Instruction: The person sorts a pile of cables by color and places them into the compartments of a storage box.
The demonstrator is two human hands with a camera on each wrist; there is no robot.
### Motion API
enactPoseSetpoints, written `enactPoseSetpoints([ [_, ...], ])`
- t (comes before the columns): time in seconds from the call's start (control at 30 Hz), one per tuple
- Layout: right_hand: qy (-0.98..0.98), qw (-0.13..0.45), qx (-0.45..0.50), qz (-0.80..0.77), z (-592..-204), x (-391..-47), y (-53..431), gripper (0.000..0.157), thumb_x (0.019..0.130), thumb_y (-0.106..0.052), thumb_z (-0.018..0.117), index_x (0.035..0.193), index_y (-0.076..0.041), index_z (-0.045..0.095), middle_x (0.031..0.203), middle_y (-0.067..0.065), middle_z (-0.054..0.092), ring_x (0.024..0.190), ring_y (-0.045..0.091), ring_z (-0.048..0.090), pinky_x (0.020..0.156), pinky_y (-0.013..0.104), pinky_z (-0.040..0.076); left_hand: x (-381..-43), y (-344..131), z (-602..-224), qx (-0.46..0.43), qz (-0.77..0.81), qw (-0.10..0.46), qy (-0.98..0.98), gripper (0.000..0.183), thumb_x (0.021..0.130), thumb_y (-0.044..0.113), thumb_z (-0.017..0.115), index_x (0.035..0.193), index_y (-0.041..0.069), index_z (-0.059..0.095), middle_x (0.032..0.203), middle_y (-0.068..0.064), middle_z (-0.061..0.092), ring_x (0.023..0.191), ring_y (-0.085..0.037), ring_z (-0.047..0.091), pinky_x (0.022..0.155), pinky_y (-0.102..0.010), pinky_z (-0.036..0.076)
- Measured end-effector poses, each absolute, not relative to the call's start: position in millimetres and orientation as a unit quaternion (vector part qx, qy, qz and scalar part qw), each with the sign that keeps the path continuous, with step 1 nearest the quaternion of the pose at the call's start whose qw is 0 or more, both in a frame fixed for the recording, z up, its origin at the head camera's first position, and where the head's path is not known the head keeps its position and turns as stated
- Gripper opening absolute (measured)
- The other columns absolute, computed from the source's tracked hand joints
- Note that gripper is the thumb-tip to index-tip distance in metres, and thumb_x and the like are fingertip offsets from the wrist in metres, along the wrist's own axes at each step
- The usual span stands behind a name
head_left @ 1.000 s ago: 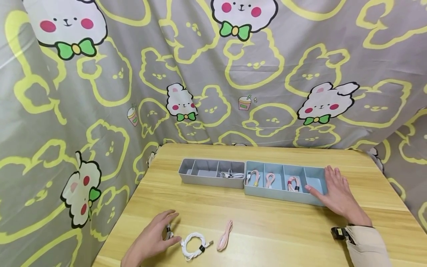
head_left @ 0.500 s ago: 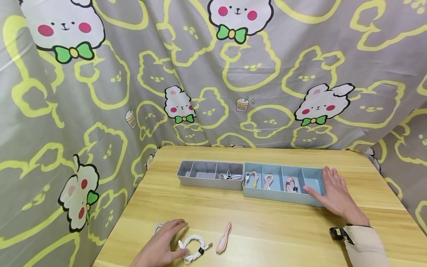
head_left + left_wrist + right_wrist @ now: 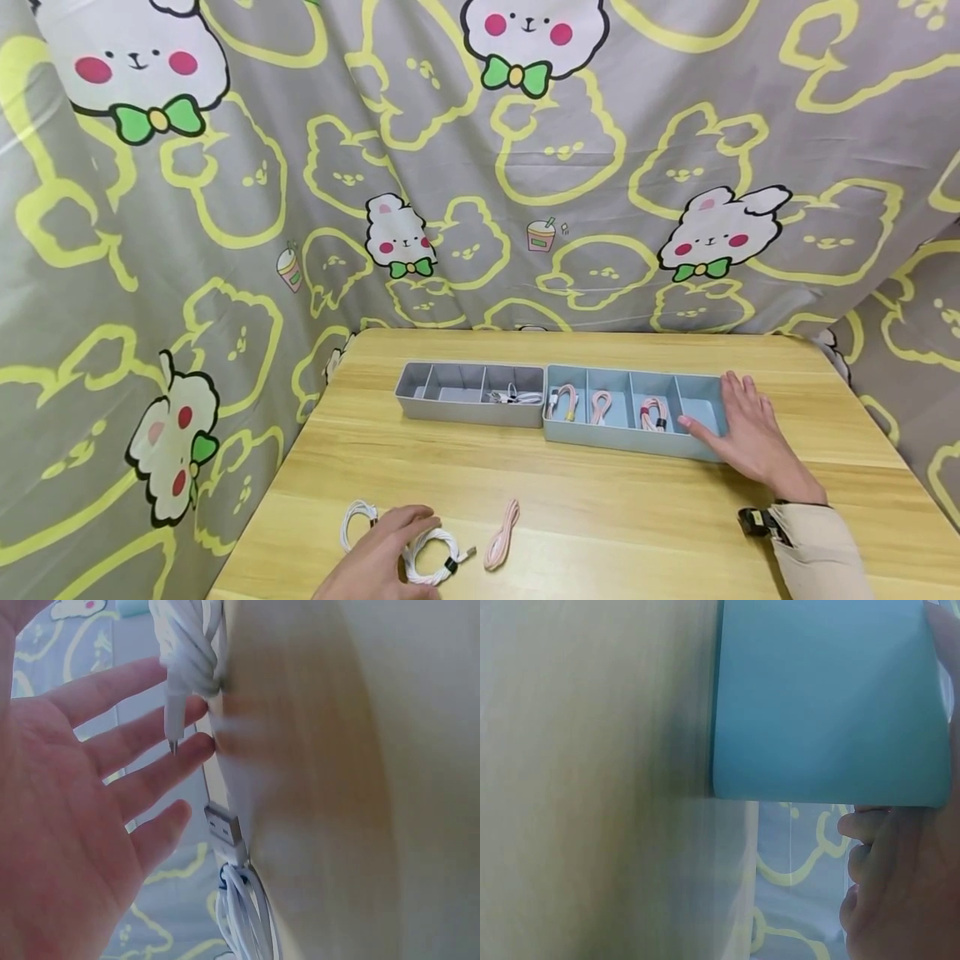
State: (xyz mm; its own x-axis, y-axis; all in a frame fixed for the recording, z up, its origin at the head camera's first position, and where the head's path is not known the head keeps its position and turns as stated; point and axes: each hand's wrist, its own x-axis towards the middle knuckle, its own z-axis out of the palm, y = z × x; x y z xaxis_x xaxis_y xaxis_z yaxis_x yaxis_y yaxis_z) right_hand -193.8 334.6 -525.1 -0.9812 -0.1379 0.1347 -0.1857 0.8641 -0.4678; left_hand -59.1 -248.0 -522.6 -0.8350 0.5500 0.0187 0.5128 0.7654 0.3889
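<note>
My left hand point(image 3: 378, 558) hovers beside a coiled white braided cable point(image 3: 431, 578) with a black strap, its fingers spread. The left wrist view shows that cable's coil point(image 3: 196, 656) and thin plug near the outstretched fingertips; whether they touch I cannot tell. Left of the hand lies another coiled white cable point(image 3: 347, 525), partly hidden, whose metal USB plug point(image 3: 223, 823) shows in the left wrist view. My right hand point(image 3: 757, 442) rests on the right end of a blue divided box point(image 3: 622, 437), thumb over the front rim, other fingers straight beyond the end wall.
A folded pink cable point(image 3: 502, 537) lies right of the white coil. Behind, a grey divided box point(image 3: 465, 411) abuts the blue one. White cables sit in its right compartment; pink cables point(image 3: 601, 404) sit in the blue box. A patterned curtain point(image 3: 480, 167) borders the table.
My left hand has moved right, from the left white cable to the strapped white coil, uncovering part of the left one. My right hand stays on the blue box.
</note>
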Motion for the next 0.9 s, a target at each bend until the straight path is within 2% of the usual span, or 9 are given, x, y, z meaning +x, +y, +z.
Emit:
enactPoseSetpoints([
  [0.17, -0.964, 0.055, 0.085, 0.246, -525, -194, 336, 0.109, 0.099, -0.058, 0.056, 0.160, 0.013, 0.000, 0.166, 0.040, 0.001, 0.156, 0.056, -0.010, 0.124, 0.071, -0.010, -60, -245, -522, 0.282, 0.194, 0.063, 0.937, 0.082, 0.079, 0.068, 0.077, 0.143, 0.019, 0.061, 0.141, -0.002, 0.060, 0.126, -0.026, 0.057, 0.098, -0.041, 0.054],
  [0.27, -0.964, 0.053, 0.083, 0.247, -525, -194, 336, 0.109, 0.099, -0.058, 0.056, 0.160, 0.013, 0.000, 0.166, 0.040, 0.001, 0.156, 0.056, -0.010, 0.124, 0.070, -0.011, -61, -243, -522, 0.288, 0.189, 0.062, 0.937, 0.080, 0.080, 0.066, 0.079, 0.141, 0.017, 0.063, 0.136, 0.000, 0.060, 0.121, -0.022, 0.058, 0.096, -0.038, 0.055],
  [0.63, -0.965, 0.047, 0.081, 0.243, -525, -194, 335, 0.110, 0.099, -0.059, 0.056, 0.160, 0.013, 0.000, 0.166, 0.040, 0.001, 0.156, 0.055, -0.013, 0.124, 0.072, -0.009, -65, -240, -521, 0.282, 0.191, 0.077, 0.937, 0.067, 0.080, 0.042, 0.084, 0.139, 0.015, 0.065, 0.126, 0.006, 0.060, 0.109, -0.009, 0.054, 0.084, -0.029, 0.052],
  [0.9, -0.965, 0.051, 0.083, 0.244, -525, -194, 335, 0.110, 0.099, -0.058, 0.056, 0.160, 0.013, -0.001, 0.166, 0.040, -0.002, 0.156, 0.054, -0.014, 0.124, 0.072, -0.008, -68, -237, -518, 0.256, 0.186, 0.103, 0.943, 0.066, 0.079, 0.038, 0.085, 0.138, 0.014, 0.066, 0.125, 0.007, 0.059, 0.108, -0.007, 0.052, 0.083, -0.027, 0.053],
])
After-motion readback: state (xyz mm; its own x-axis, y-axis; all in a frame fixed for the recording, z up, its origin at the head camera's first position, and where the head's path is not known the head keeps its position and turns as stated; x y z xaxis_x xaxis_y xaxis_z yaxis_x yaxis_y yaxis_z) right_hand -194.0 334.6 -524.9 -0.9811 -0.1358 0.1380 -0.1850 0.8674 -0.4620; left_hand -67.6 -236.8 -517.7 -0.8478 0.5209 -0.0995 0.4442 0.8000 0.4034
